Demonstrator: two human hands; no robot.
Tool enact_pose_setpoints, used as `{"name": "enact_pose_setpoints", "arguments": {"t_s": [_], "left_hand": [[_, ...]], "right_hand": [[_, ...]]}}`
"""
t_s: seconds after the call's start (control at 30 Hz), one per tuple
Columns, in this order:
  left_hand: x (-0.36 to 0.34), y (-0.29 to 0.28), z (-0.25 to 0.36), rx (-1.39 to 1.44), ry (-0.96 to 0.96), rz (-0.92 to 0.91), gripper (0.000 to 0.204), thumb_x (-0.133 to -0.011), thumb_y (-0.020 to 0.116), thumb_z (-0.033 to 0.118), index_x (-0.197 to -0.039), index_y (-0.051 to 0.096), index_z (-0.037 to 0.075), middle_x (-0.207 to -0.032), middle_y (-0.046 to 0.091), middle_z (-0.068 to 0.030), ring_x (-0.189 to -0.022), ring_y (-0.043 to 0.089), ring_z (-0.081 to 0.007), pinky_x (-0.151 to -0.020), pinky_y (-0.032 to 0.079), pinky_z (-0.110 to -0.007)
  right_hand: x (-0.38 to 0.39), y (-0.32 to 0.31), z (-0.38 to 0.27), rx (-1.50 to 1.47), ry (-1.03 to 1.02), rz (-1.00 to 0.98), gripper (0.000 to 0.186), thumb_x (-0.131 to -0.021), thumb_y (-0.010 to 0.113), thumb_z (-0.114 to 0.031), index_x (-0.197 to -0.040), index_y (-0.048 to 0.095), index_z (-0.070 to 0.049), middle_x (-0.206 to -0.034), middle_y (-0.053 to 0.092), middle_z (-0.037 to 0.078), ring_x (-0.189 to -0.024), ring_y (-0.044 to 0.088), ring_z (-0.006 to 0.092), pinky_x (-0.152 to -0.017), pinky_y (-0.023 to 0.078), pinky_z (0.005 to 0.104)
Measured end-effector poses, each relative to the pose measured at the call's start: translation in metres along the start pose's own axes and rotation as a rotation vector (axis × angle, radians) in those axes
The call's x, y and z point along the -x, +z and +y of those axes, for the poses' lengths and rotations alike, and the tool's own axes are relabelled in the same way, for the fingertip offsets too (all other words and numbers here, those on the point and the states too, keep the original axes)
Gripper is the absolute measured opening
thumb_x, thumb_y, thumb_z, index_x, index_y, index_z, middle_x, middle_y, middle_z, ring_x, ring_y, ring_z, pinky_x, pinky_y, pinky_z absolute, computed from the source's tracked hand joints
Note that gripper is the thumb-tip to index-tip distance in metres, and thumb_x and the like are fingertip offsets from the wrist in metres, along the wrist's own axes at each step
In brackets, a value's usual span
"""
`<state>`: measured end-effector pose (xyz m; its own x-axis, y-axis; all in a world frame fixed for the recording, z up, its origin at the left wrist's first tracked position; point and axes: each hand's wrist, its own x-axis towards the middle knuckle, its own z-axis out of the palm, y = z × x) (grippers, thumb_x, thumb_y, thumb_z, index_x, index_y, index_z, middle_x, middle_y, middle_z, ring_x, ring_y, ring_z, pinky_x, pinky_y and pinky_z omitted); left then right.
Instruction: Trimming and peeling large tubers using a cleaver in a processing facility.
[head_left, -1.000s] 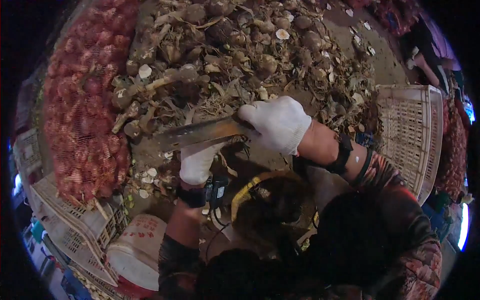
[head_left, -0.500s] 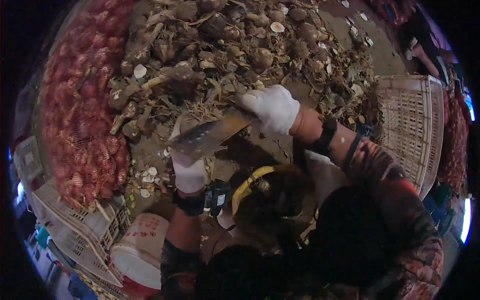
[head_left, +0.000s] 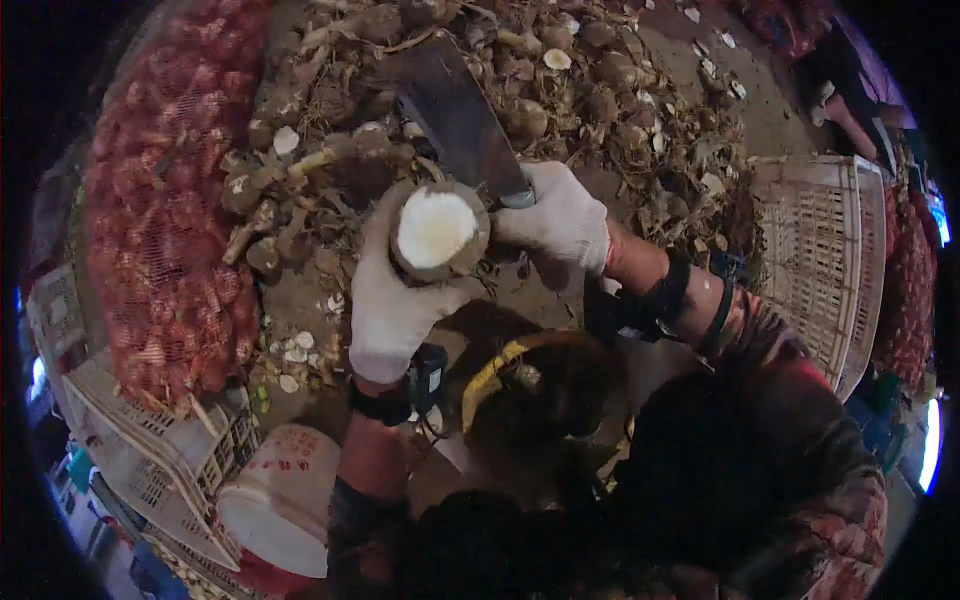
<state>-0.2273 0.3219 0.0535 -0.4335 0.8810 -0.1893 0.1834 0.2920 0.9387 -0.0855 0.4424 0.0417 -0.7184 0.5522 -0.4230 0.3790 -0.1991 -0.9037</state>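
My left hand [head_left: 390, 315], in a white glove, holds a brown root [head_left: 473, 240] with a broad white cut face turned up toward me. Just right of it, my right hand [head_left: 560, 220], also gloved, is closed on the handle of a broad dark cleaver [head_left: 450, 115], whose blade angles away over the pile. Behind both hands lies a heap of dirty brown roots [head_left: 525, 120] with dry stalks, roots and scattered pale slices. Below my hands sits a dark round container with a yellow rim [head_left: 478, 375].
Red mesh sacks [head_left: 170, 270] line the left, more [head_left: 905, 280] the far right. Plastic crates [head_left: 855, 280] stand at the right and lower left [head_left: 140, 440], beside a white bucket [head_left: 280, 470]. Another person's arm [head_left: 848, 125] shows at upper right.
The cleaver has swung from lying crosswise over my left hand to pointing up and away. A white cut face now shows on the root in my left hand, which has turned upward.
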Motion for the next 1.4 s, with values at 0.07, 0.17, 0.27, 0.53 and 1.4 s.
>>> {"name": "enact_pose_setpoints", "arguments": {"t_s": [0.07, 0.17, 0.27, 0.53, 1.4], "left_hand": [[0.004, -0.006, 0.012, 0.265, -0.165, -0.087, 0.069, -0.049, 0.068, -0.005, -0.115, 0.045, 0.002, -0.112, 0.048, -0.0098, -0.104, 0.048, -0.0204, -0.086, 0.042, -0.031], [0.015, -0.013, -0.037, 0.505, -0.285, -0.001, 0.063, -0.055, 0.068, 0.006, -0.113, 0.046, 0.003, -0.109, 0.050, -0.0103, -0.102, 0.050, -0.0205, -0.084, 0.043, -0.031], [0.016, -0.006, -0.031, 0.429, -0.180, -0.028, 0.047, -0.061, 0.066, 0.014, -0.104, 0.051, 0.003, -0.106, 0.053, -0.0099, -0.098, 0.052, -0.0206, -0.082, 0.044, -0.031], [-0.002, -0.012, 0.003, -0.360, 0.406, -0.449, 0.024, -0.058, 0.069, 0.016, -0.077, 0.059, 0.006, -0.099, 0.056, -0.0124, -0.099, 0.051, -0.0307, -0.085, 0.040, -0.038], [-0.024, 0.000, -0.038, 0.709, -0.143, -0.148, 0.042, -0.074, 0.060, 0.005, -0.113, 0.042, 0.003, -0.098, 0.054, -0.0087, -0.085, 0.054, -0.0157, -0.076, 0.046, -0.026]], "right_hand": [[0.002, 0.001, -0.010, 0.025, -0.033, 0.023, 0.033, -0.068, 0.061, -0.023, -0.094, 0.059, -0.003, -0.066, 0.058, 0.009, -0.060, 0.049, 0.0076, -0.057, 0.044, 0.0272], [-0.002, 0.013, -0.011, 0.298, -0.199, 0.095, 0.027, -0.069, 0.063, -0.019, -0.090, 0.059, -0.002, -0.066, 0.057, 0.008, -0.061, 0.054, 0.0108, -0.058, 0.045, 0.0275], [-0.019, -0.024, 0.056, 0.793, -0.056, -0.037, 0.029, -0.068, 0.062, -0.020, -0.091, 0.058, -0.002, -0.064, 0.055, 0.011, -0.061, 0.052, 0.0120, -0.059, 0.045, 0.0279], [-0.014, -0.034, 0.041, 0.363, 0.203, 0.090, 0.022, -0.070, 0.060, -0.016, -0.085, 0.056, -0.001, -0.059, 0.053, 0.004, -0.053, 0.052, 0.0099, -0.050, 0.045, 0.0275], [0.011, -0.001, -0.014, 1.080, -0.551, 0.030, 0.031, -0.063, 0.062, -0.022, -0.089, 0.050, -0.009, -0.072, 0.054, 0.008, -0.065, 0.057, 0.0279, -0.054, 0.046, 0.0382]]}}
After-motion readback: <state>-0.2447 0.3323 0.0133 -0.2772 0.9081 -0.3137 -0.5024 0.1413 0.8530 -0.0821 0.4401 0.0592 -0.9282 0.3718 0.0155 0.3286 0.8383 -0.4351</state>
